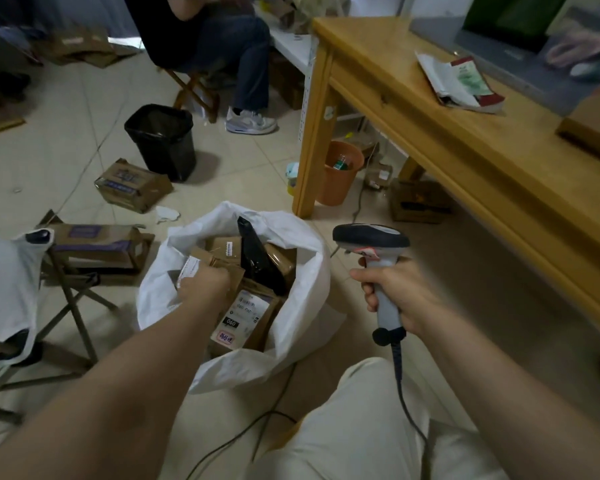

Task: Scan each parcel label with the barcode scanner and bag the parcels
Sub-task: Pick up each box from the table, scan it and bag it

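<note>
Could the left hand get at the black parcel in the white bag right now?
Probably yes: the bag gapes open and the black parcel stands beside the left hand. But its grip is on a brown parcel.

Left hand (205, 284) — fingers hidden inside the white bag (305, 271); grip on the parcel (191, 268) beneath not discernible. Label (245, 311) just right of that hand: print too small to read. Scanner cable (399, 375) below the right hand (395, 296) — cut off at the bottom edge.
</note>
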Demonstrator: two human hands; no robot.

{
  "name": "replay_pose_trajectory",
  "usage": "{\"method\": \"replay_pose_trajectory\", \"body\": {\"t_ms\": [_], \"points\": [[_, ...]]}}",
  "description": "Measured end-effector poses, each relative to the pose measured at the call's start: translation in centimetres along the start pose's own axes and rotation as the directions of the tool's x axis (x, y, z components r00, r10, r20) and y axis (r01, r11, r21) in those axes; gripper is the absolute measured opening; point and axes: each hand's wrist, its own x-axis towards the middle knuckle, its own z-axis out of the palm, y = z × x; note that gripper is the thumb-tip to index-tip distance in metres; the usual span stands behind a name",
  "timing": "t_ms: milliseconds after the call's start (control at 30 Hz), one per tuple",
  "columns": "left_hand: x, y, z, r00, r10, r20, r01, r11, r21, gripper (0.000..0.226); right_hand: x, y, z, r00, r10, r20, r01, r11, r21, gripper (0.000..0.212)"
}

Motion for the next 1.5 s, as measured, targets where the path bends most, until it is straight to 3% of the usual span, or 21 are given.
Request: {"method": "replay_pose_trajectory", "body": {"t_ms": [100,167,267,367,500,634,734,800,934,1100,1234,1367,1501], "points": [[-5.5,3.6,-0.2,0.985,0.173,0.006,-0.173,0.978,0.117,0.059,-0.4,0.0,-0.7,1.0,0.006,-0.019,-0.005,0.998,0.067,0.01],[-9.4,6.8,0.4,0.935,0.354,0.003,-0.348,0.917,0.195,0.068,-1.0,-0.1,-1.8,0.999,0.015,-0.041,-0.01,0.992,0.128,0.011],[-13.9,10.8,2.4,0.773,0.634,0.017,-0.612,0.738,0.285,0.072,-2.2,-0.2,-4.3,0.996,0.021,-0.09,0.002,0.97,0.244,0.013],[-19.5,14.9,4.1,0.612,0.786,0.09,-0.772,0.569,0.283,0.075,-4.0,-0.4,-7.9,0.986,0.002,-0.165,0.053,0.943,0.329,0.016],[-27.6,20.4,6.5,0.439,0.893,0.101,-0.88,0.404,0.252,0.076,-7.2,-0.3,-13.7,0.932,-0.03,-0.362,0.188,0.893,0.409,0.018],[-36.0,24.4,8.9,0.236,0.964,0.123,-0.959,0.211,0.188,0.077,-10.9,0.3,-20.7,0.827,-0.025,-0.561,0.33,0.831,0.449,0.022],[-41.8,26.8,11.0,0.075,0.984,0.159,-0.992,0.059,0.108,0.079,-13.6,0.9,-25.8,0.753,0.002,-0.658,0.426,0.76,0.49,0.022],[-45.5,28.0,12.7,0.011,0.979,0.202,-0.999,0.003,0.039,0.083,-15.3,1.6,-28.7,0.716,0.007,-0.698,0.488,0.709,0.509,0.021],[-52.2,29.9,16.0,-0.02,0.957,0.29,-0.996,0.008,-0.094,0.098,-18.1,3.5,-33.1,0.629,0.035,-0.777,0.574,0.653,0.494,0.024],[-58.6,31.4,19.8,0.068,0.891,0.448,-0.981,0.142,-0.134,0.135,-20.1,6.5,-36.5,0.592,0.095,-0.8,0.6,0.611,0.516,0.019],[-60.5,32.7,22.2,0.12,0.883,0.454,-0.951,0.233,-0.202,0.138,-20.8,8.1,-37.9,0.579,0.119,-0.807,0.608,0.597,0.524,0.019],[-59.5,33.5,22.5,0.058,0.932,0.358,-0.934,0.178,-0.311,0.107,-21.3,9.0,-38.3,0.593,0.096,-0.8,0.583,0.635,0.508,0.018],[-56.9,34.6,19.2,-0.096,0.929,0.357,-0.962,0.006,-0.274,0.119,-21.2,8.8,-37.9,0.595,0.04,-0.803,0.546,0.712,0.441,0.015]]}}
